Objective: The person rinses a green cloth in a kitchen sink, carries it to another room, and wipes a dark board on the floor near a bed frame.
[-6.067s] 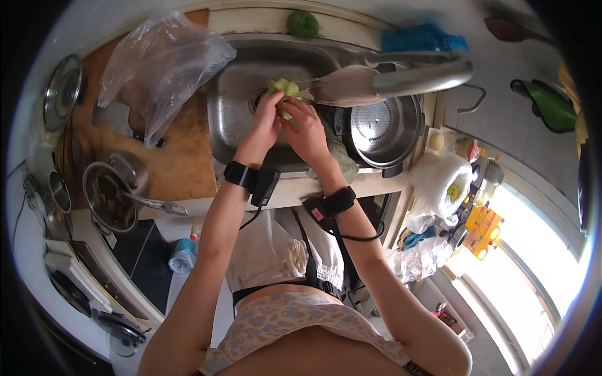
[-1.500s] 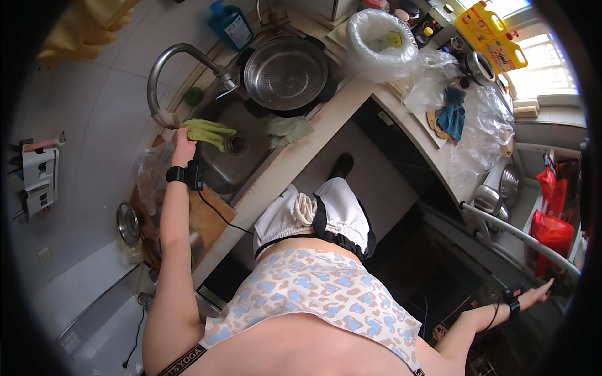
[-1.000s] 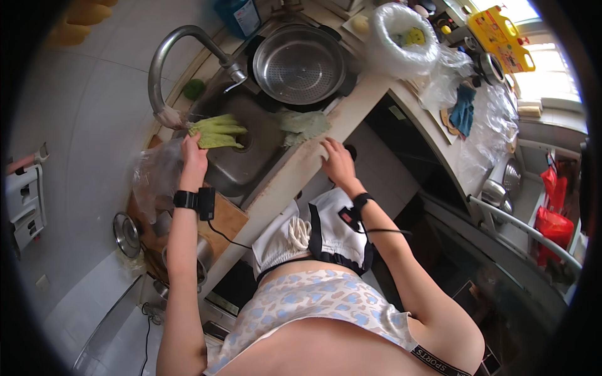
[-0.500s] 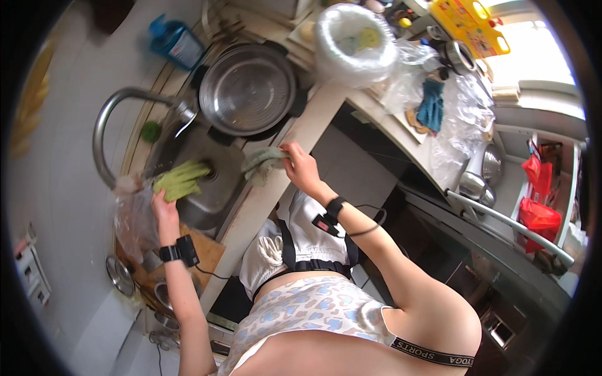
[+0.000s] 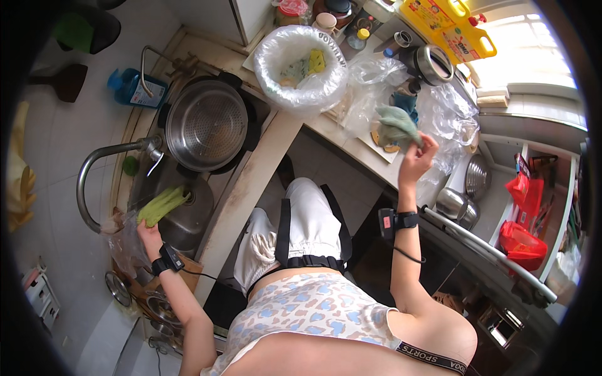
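Observation:
My left hand [image 5: 149, 237] is closed on the end of a yellow-green cloth [image 5: 164, 205], which hangs over the near part of the steel sink [image 5: 191, 216]. Out to the right, my right hand [image 5: 419, 164] pinches a grey-green cloth [image 5: 396, 126] above the side counter. Beneath that cloth lies a dark blue cloth [image 5: 406, 103], partly covered from view. A crumpled clear plastic bag [image 5: 122, 241] is right beside my left hand.
A steel steamer pot [image 5: 204, 125] stands at the sink's far end, by the curved tap [image 5: 94, 160]. A bag-lined bin [image 5: 301, 69] sits on the counter corner. At right, an open drawer [image 5: 489, 250] holds steel bowls and red packets. Yellow jugs [image 5: 451, 31] stand by the window.
My right hand has swung away from the sink edge to the right-hand counter, carrying the grey-green cloth. My left hand keeps the yellow-green cloth over the sink. The view has shifted.

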`<act>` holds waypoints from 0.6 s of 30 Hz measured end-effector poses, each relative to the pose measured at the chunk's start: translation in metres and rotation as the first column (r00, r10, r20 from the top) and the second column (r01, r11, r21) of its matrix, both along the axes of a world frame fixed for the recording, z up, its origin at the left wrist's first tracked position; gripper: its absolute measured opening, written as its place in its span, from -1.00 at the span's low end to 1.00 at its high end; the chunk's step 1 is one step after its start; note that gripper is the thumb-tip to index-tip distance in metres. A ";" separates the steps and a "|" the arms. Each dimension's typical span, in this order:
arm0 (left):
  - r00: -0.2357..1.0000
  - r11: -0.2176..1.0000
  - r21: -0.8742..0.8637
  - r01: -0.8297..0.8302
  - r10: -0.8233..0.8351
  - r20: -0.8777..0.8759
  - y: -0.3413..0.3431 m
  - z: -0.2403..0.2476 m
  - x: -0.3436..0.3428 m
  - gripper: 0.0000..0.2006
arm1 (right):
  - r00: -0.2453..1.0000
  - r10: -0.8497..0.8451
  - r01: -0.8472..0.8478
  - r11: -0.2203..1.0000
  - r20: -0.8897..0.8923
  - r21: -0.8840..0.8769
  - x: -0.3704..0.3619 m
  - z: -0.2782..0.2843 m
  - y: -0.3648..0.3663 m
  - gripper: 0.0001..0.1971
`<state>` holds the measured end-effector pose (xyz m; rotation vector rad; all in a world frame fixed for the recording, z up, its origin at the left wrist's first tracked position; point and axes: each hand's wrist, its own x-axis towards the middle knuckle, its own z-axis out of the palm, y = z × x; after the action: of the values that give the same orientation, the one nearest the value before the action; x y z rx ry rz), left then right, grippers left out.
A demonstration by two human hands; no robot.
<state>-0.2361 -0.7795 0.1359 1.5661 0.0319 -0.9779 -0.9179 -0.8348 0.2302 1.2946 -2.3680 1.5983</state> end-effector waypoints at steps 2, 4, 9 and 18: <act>0.999 0.999 -0.024 0.041 -0.041 0.006 -0.001 0.002 -0.005 -0.75 | 0.995 -0.100 0.101 0.994 -0.015 0.044 -0.032 0.000 -0.012 -0.78; 0.997 0.996 -0.040 0.081 -0.080 0.009 0.001 0.004 -0.009 -0.75 | 0.970 -0.151 0.187 0.964 -0.191 0.190 -0.055 0.000 -0.026 -0.71; 0.983 0.968 -0.183 0.171 -0.180 -0.034 0.019 0.009 -0.014 -0.76 | 0.993 -0.103 0.077 0.928 0.052 0.364 -0.061 -0.050 -0.023 -0.66; 0.996 0.985 -0.162 -0.060 0.048 -0.078 0.001 -0.003 -0.014 -0.81 | 0.641 0.652 -0.766 0.515 0.405 0.384 0.172 -0.048 0.019 -0.84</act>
<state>-0.2501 -0.7780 0.1328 1.3716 0.0445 -0.9705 -0.7461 -0.8160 0.1824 2.6499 -2.6865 1.2061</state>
